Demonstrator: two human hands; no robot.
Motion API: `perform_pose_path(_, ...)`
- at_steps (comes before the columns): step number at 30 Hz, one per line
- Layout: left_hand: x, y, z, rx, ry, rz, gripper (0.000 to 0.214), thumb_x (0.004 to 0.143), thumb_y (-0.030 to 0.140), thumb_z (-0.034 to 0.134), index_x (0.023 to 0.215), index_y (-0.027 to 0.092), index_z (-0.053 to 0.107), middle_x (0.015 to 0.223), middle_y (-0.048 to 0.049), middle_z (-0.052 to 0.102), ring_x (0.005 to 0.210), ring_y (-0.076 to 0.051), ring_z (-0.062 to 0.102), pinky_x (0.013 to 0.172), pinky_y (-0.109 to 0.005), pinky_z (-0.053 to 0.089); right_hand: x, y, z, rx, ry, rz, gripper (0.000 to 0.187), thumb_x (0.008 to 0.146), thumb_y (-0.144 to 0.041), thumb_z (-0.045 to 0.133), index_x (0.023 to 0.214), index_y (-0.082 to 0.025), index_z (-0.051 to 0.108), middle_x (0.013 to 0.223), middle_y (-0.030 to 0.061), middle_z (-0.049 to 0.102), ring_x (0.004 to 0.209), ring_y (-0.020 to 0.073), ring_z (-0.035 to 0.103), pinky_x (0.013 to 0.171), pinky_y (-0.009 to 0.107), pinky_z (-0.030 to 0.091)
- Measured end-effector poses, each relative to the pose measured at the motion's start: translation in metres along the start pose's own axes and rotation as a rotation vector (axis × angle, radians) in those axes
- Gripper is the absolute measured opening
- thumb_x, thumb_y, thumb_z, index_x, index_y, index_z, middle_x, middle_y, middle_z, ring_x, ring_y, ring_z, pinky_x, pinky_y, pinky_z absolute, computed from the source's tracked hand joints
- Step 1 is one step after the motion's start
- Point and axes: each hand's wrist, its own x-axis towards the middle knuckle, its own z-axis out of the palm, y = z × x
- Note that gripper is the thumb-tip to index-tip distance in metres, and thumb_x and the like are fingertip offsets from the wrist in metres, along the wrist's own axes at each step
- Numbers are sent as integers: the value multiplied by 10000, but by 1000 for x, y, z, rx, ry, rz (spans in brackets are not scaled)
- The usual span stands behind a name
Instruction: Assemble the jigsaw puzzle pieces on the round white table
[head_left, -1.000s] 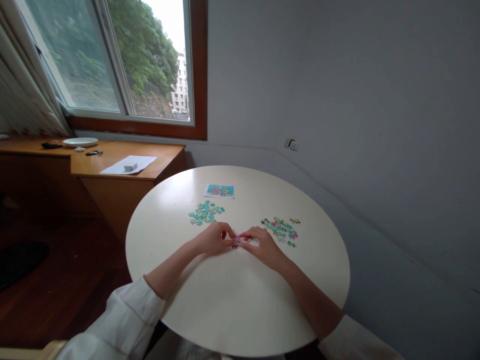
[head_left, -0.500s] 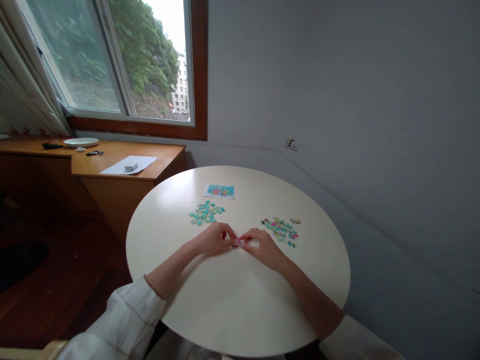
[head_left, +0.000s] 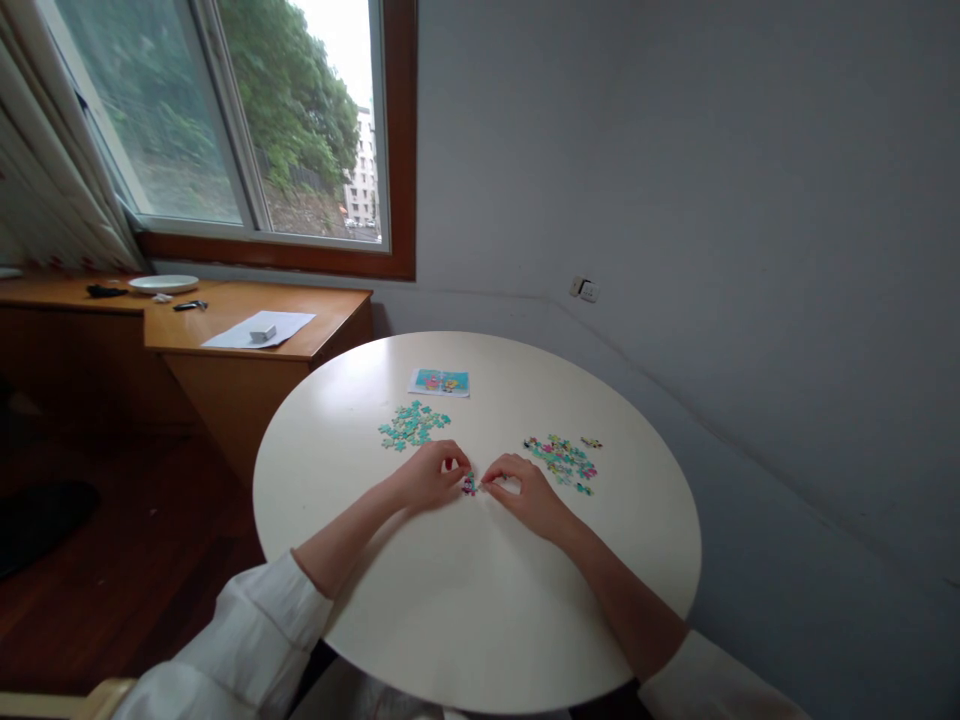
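Pink puzzle cluster (head_left: pixel 469 485) mid-way across white table (head_left: pixel 480 620), long axis roughly twelve-to-six (facing too small to tell), left hand (head_left: pixel 435 474) curled at its ten o'clock, right hand (head_left: pixel 523 490) pinched at three, both grips unclear

Probably a home room, curtain (head_left: pixel 52 170), window (head_left: pixel 229 120), round table (head_left: pixel 480 620)

A single head-worn camera looks forward and down from beyond the near edge of a round counter (head_left: pixel 487 610), facing its far edge, in a view wide enough to take in nearly the whole rim. The left hand (head_left: pixel 433 477) and right hand (head_left: pixel 523 490) fall mid-frame; a window (head_left: pixel 289 110) rises past the far left edge, a wall (head_left: pixel 675 180) past the right.
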Motion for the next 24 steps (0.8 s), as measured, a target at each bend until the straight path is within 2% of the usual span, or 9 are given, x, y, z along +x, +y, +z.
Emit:
perform_pose_path(6, 0, -10, 2, 61, -44, 108, 251, 703, 148, 493, 884, 182, 663, 975, -58, 621, 869, -151, 564, 817, -252, 418, 1, 1, 1, 104, 7, 131, 75, 732, -168, 534, 723, -165, 608, 692, 11, 613, 653, 118, 538, 636, 242, 406)
perform_pose_path(10, -1, -11, 1, 125, -107, 141, 272, 695, 189, 545, 944, 210, 652, 1090, -62, 596, 958, -187, 556, 867, -294, 396, 1, 1, 2, 140, 3, 183, 82, 725, -175, 530, 726, -157, 610, 673, 5, 613, 625, 111, 531, 618, 233, 404)
perform_pose_path(19, -3, -5, -1, 161, -147, 131, 217, 691, 189, 569, 890, 219, 651, 1008, -29, 635, 962, -195, 543, 881, -321, 334, 1, 2, 3, 153, 4, 199, 101, 713, -192, 531, 748, -156, 619, 677, 10, 621, 618, 112, 532, 610, 234, 410)
perform_pose_path(24, -3, -5, -1, 152, -154, 119, 218, 683, 175, 566, 881, 211, 649, 959, -27, 643, 924, -185, 539, 869, -313, 325, 1, 4, 3, 131, -3, 163, 202, 734, -186, 510, 893, -157, 632, 698, 16, 616, 623, 106, 519, 602, 229, 403)
